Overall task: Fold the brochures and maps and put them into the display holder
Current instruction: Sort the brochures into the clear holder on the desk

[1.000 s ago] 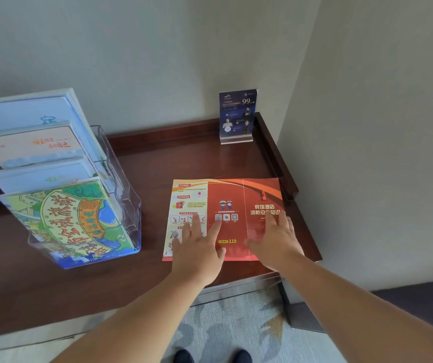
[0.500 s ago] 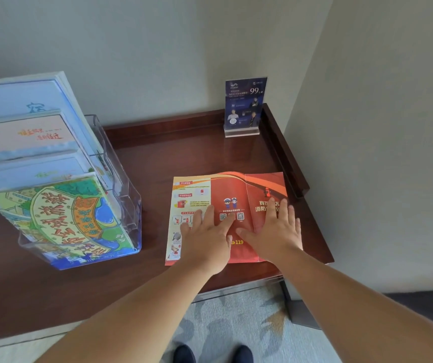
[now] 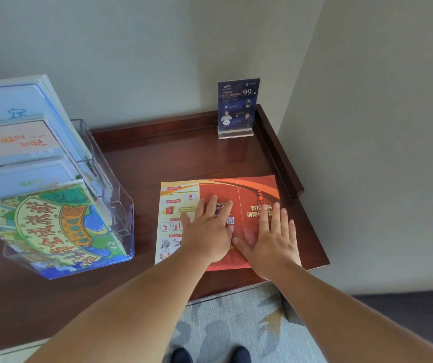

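Brochure [image 3: 220,191]: lies opened flat on the desk near the front right corner. It shows three panels, pale yellow on the left and red in the middle and on the right. Its near edge runs close along the desk's front edge.
Left hand [image 3: 207,231]: palm down on the middle panel, fingers straight and slightly apart, pressing on the paper and gripping nothing.
Right hand [image 3: 273,242]: palm down on the right panel, fingers straight and close together, thumb stretched toward the other hand. The hands lie just beside each other; whether they touch cannot be told.
Display holder [image 3: 121,205]: clear tiered plastic standing on the left part of the desk, well apart from the brochure.
Map [image 3: 53,226]: folded, with green and yellow cartoon print, standing in the holder's front tier.
Booklets [image 3: 13,142]: pale blue and white, in the tiers behind the map.
Sign stand [image 3: 237,106]: dark blue card in a clear base, upright in the back right corner.
Desk [image 3: 173,158]: dark reddish wood with a raised rail along the back and right edges.
Carpet [image 3: 236,318]: grey and patterned, below the front edge.
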`<state>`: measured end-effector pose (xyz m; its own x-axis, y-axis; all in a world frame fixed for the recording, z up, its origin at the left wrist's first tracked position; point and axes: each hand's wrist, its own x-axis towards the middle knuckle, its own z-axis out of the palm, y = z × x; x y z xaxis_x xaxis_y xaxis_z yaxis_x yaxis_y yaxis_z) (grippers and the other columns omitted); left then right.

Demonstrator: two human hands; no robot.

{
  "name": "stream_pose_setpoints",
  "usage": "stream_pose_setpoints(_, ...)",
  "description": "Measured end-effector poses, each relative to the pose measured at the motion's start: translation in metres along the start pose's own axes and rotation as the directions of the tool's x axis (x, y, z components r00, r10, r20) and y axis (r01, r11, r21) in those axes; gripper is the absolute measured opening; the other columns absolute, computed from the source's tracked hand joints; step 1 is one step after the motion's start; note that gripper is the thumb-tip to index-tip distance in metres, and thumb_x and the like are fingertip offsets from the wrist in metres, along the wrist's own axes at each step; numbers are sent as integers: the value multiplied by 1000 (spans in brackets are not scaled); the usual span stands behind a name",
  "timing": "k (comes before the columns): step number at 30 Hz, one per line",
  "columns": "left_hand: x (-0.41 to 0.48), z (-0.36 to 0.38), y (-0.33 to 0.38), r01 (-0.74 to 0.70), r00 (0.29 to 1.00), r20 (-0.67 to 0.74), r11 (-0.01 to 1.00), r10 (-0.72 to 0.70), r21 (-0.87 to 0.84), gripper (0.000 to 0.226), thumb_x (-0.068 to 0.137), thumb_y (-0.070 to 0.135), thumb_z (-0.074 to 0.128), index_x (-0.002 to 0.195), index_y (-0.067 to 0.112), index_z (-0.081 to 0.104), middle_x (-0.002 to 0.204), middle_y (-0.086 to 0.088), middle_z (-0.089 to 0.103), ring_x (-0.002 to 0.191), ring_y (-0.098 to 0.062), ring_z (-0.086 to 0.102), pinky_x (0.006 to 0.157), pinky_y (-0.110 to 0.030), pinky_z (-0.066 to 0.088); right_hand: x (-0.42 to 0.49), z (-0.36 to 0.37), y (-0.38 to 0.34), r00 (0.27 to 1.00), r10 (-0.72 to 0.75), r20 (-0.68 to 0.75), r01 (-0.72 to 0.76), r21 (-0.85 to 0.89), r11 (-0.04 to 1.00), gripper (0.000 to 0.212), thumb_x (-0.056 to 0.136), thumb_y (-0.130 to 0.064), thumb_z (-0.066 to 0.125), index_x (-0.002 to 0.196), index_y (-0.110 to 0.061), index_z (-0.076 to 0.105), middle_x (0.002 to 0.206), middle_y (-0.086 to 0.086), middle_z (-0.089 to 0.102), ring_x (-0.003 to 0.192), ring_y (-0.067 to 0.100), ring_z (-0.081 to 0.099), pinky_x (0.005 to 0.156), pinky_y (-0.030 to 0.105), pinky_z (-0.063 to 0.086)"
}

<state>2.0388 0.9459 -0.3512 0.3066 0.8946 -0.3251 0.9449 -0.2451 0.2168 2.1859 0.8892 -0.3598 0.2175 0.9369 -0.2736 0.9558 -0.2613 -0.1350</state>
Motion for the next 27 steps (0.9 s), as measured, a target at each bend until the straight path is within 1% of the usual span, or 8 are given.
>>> stream_pose_setpoints(7,0,-3,1,10,999,-53,999,-12,-45,58,101,52,24,153,40,0,166,4,-2,152,-24,-5,115,-62,9,2,2,-3,1000,-6,-16,6,2,1000,94,87,-76,12,152,-17,-20,160,11,-24,147,25,-23,120,45,-13)
stream_pose_setpoints(10,4,-8,4,-32,995,-95,999,33,9,58,101,51,26,154,36,6,166,0,0,152,-28,-2,116,-60,11,1,1,-1,1000,-19,-13,19,5,1000,97,85,-79,14,153,-18,-18,161,10,-23,148,24,-22,119,43,-13)
stream_pose_setpoints(12,11,-14,7,-31,997,-75,999,33,32,57,101,48,32,153,32,16,165,-3,9,151,-31,5,116,-58,17,-1,-1,0,1000,-21,-14,20,-4,1000,101,82,-82,15,153,-18,-18,161,10,-23,148,25,-21,119,43,-12)
stream_pose_setpoints(15,22,-21,13,1,994,-110,998,7,67,57,97,47,42,148,26,30,152,-6,34,139,-32,28,109,-54,30,-1,-3,-3,999,-33,-25,32,-35,999,104,81,-83,18,153,-17,-19,160,11,-25,147,26,-22,119,45,-13)
stream_pose_setpoints(18,32,-25,17,28,988,-152,998,-19,60,59,93,51,48,145,26,36,138,-6,41,127,-31,37,99,-50,38,-2,-2,-10,995,-96,-29,95,-33,995,105,82,-82,21,153,-14,-18,160,11,-25,147,25,-23,119,45,-13)
stream_pose_setpoints(20,42,-29,19,22,986,-168,998,-12,60,58,93,52,49,144,26,38,135,-5,42,123,-30,39,95,-46,39,-4,1,-11,994,-108,-12,108,-19,994,106,82,-83,19,152,-13,-19,160,11,-25,147,25,-25,120,45,-12)
stream_pose_setpoints(23,60,-37,20,-11,985,-171,998,22,65,52,94,48,52,139,24,46,134,-3,46,121,-30,41,95,-45,37,-6,6,-9,993,-120,-7,120,-12,993,107,80,-84,16,151,-13,-22,159,10,-27,146,25,-27,119,45,-14)
stream_pose_setpoints(27,83,-49,31,23,983,-182,1000,-20,19,42,96,44,52,130,21,53,130,-5,53,122,-30,43,96,-45,35,-6,9,-8,992,-122,-26,122,0,993,108,77,-86,12,150,-14,-24,158,9,-28,145,25,-28,118,45,-16)
